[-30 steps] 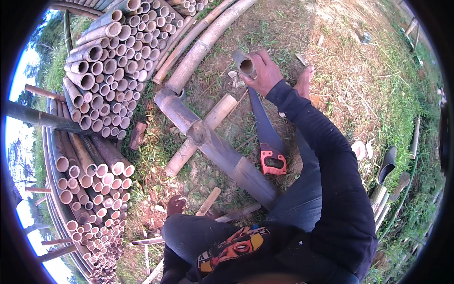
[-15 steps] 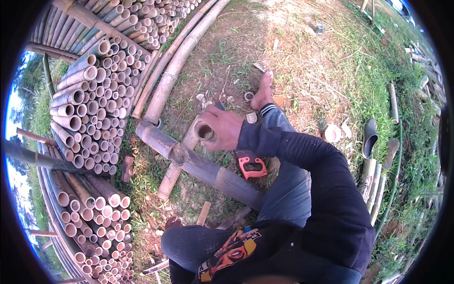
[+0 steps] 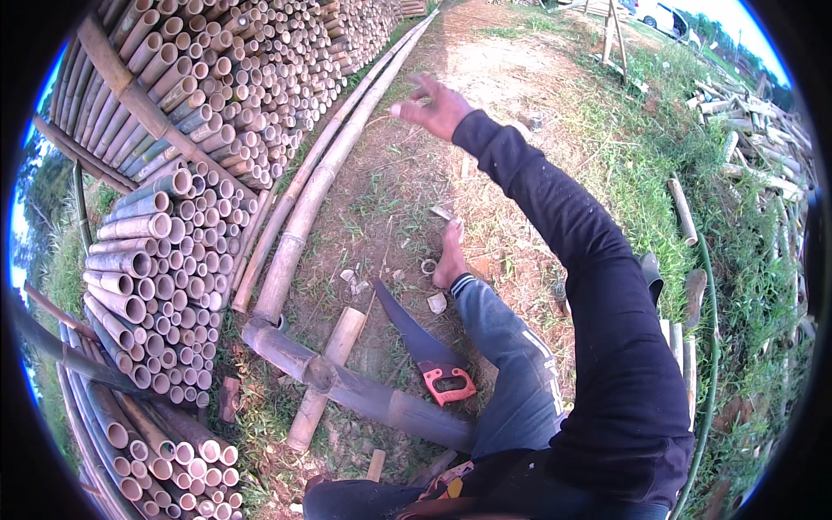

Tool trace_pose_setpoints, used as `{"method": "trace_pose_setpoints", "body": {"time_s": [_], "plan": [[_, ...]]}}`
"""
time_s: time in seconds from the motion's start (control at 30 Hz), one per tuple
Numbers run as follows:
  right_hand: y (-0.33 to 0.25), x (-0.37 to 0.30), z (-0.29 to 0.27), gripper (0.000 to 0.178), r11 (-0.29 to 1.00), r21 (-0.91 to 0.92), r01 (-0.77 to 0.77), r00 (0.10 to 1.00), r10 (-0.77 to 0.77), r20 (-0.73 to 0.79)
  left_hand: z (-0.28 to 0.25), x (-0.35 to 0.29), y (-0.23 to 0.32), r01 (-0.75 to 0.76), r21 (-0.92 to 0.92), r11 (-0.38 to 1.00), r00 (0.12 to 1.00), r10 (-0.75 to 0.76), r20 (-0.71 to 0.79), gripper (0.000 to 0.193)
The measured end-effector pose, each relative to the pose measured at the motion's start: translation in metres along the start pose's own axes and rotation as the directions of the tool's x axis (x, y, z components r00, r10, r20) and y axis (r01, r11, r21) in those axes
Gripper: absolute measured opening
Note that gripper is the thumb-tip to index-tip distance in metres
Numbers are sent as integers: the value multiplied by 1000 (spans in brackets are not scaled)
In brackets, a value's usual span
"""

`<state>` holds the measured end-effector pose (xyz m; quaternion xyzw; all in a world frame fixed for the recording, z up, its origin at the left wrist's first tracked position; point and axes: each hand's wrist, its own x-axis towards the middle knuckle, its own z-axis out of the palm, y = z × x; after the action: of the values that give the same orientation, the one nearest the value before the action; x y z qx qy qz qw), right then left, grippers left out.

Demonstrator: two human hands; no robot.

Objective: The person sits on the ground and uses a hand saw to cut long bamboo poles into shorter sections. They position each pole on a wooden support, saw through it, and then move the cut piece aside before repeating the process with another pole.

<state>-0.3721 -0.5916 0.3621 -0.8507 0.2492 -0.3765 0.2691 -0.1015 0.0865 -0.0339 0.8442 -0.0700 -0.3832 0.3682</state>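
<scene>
My right hand (image 3: 439,110) is stretched far forward above the ground, with its fingers spread and nothing in them. My left hand is out of sight. In front of my lap lies a thick dark bamboo pole (image 3: 368,400), crossing over a paler bamboo length (image 3: 306,419) on the ground. Beside the pole, close to my right leg, rests a handsaw (image 3: 407,329) with a dark blade and a red-orange handle. The short hollow bamboo piece that the right hand held earlier cannot be made out now.
Stacks of cut bamboo tubes (image 3: 178,286) fill the left side. Two long bamboo poles (image 3: 334,147) run away from me along them. My bare foot (image 3: 451,256) is planted ahead. Dark footwear (image 3: 652,277) and a green hose (image 3: 712,373) lie to the right, near scattered bamboo (image 3: 763,147).
My right hand has swung forward and away from the dark pole, and has let go of the short bamboo piece. The view has tilted up, and the saw blade is now uncovered.
</scene>
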Motion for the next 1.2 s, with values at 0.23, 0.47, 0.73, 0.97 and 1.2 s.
{"method": "trace_pose_setpoints", "body": {"time_s": [0.23, 0.47, 0.73, 0.97, 1.2], "plan": [[-16, -301, 180, 64, 884, -359, 298, 264, 285, 921, 16, 6, 14, -114, 27, 993, 992, 112, 56, 60], [9, -354, 141, 65, 736, -666, 121, 478, 545, 689, 27, 2, 19, -188, 68, 980, 978, 181, 101, 58], [-4, -310, 115, 71, 705, -640, -306, 689, 628, 361, 35, -9, 16, -236, 78, 969, 968, 227, 108, 57], [15, -390, 123, 76, 650, -677, -344, 570, 718, 400, 37, -20, 5, -266, 80, 961, 960, 256, 113, 56], [7, -388, 123, 81, 627, -676, -388, 581, 736, 349, 31, -27, -9, -275, 79, 958, 958, 267, 106, 54]]}}
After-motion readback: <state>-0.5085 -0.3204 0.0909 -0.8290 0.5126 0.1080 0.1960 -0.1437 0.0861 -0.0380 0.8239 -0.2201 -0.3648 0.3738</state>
